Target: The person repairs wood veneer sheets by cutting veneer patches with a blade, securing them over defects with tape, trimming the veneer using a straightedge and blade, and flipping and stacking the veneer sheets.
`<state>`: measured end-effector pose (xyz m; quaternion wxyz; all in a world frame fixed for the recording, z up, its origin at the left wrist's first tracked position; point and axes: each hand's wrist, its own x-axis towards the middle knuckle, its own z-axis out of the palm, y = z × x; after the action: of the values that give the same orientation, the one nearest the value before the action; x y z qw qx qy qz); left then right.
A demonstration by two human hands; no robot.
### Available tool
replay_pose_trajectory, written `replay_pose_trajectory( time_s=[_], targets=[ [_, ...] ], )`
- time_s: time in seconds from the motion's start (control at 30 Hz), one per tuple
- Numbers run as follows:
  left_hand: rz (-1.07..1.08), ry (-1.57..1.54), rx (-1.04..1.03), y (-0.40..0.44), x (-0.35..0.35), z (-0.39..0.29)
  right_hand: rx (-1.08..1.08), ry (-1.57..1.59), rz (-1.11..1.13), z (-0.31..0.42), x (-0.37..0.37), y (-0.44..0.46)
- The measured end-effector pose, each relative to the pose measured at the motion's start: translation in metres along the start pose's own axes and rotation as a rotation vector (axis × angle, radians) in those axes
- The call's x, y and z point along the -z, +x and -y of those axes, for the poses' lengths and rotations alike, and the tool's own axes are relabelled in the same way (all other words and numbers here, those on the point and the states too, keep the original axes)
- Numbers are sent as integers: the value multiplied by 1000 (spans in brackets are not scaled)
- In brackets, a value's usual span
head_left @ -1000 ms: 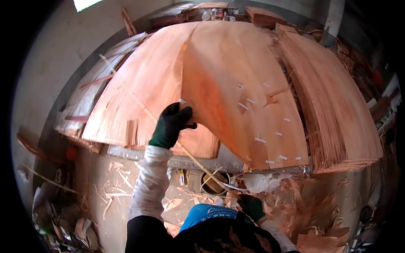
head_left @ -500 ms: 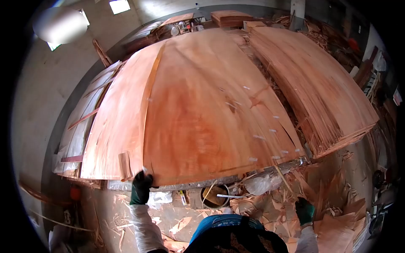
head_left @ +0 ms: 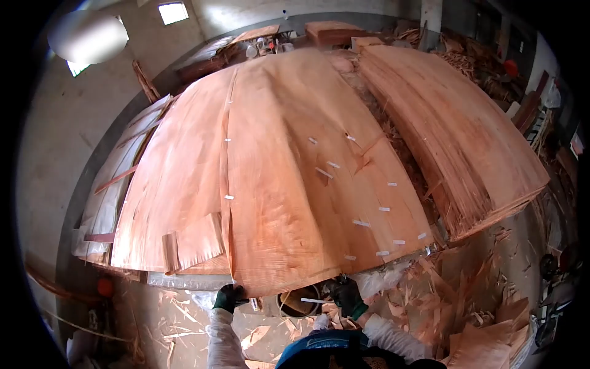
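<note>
A large reddish wood veneer sheet (head_left: 270, 246) lies over the wide stack, with a raised fold running down its middle and small white tape pieces (head_left: 324, 173) stuck on it. My left hand (head_left: 231, 297), in a dark green glove, grips its front edge near the seam on the left. Farther right, my gloved right hand (head_left: 347, 296) is closed at the same edge. Both hands' fingertips are partly hidden. Left of the seam, a loose veneer piece (head_left: 206, 237) and a narrow strip (head_left: 170, 251) lie on top.
Another thick veneer stack (head_left: 455, 135) stands to the right, across a narrow gap. Below the front edge sits a round bucket (head_left: 299, 301). Veneer scraps (head_left: 424, 289) litter the floor. A plastic-covered stack (head_left: 117, 178) is at the left by the wall.
My right hand has come in from the lower right to the sheet's front edge. My left hand has shifted right and nearer to me. The sheet has moved toward me and buckled.
</note>
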<state>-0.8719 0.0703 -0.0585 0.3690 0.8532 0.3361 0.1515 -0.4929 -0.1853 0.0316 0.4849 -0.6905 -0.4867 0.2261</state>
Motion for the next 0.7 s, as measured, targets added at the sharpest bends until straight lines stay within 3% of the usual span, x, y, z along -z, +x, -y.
replay_pose_trajectory(
  time_s=[0.03, 0.13, 0.2, 0.23, 0.27, 0.3, 0.33, 0.37, 0.4, 0.43, 0.5, 0.53, 0.57, 0.6, 0.63, 0.67, 0.7],
  targets=[
    [-61, 595, -360, 6, 12, -36, -326, 174, 64, 17, 15, 3],
    [-17, 177, -50, 18, -11, -90, -395, 270, 35, 8, 52, -2],
    [-50, -144, 138, 28, -29, -143, -160, 393, -155, 23, 87, 4],
    [-114, -529, 369, 37, -44, -179, -306, 782, -256, 29, 101, 10],
    [-174, -917, 598, 45, -60, -212, -216, 667, -215, 15, 119, 9],
    [-158, -857, 563, 54, -76, -240, -127, 550, -173, -5, 142, 8],
    [-116, -578, 391, 62, -95, -234, 128, 43, -88, -6, 174, 9],
    [-78, -299, 218, 72, -118, -217, 402, -443, -138, -7, 206, 11],
    [-41, -22, 49, 79, -142, -217, 241, -94, -72, -17, 235, 11],
    [-55, -40, 157, 90, -146, -307, 79, 251, -6, -30, 265, 13],
    [-122, 128, -54, 109, -193, -343, -293, 1141, 108, -37, 327, 13],
    [-130, 532, -269, 122, -210, -361, -372, 1237, 99, -35, 360, 18],
    [-124, 346, -181, 131, -229, -388, -454, 1334, 82, -33, 393, 23],
    [-134, 149, -97, 140, -248, -416, -403, 990, 15, -35, 424, 24],
    [-161, -42, -18, 149, -266, -444, -335, 865, 24, -35, 455, 21],
    [-163, 453, -212, 163, -278, -463, -257, 739, 32, -35, 485, 22],
    [-156, 439, -226, 173, -296, -484, -194, 708, 54, -41, 516, 23]
  ],
)
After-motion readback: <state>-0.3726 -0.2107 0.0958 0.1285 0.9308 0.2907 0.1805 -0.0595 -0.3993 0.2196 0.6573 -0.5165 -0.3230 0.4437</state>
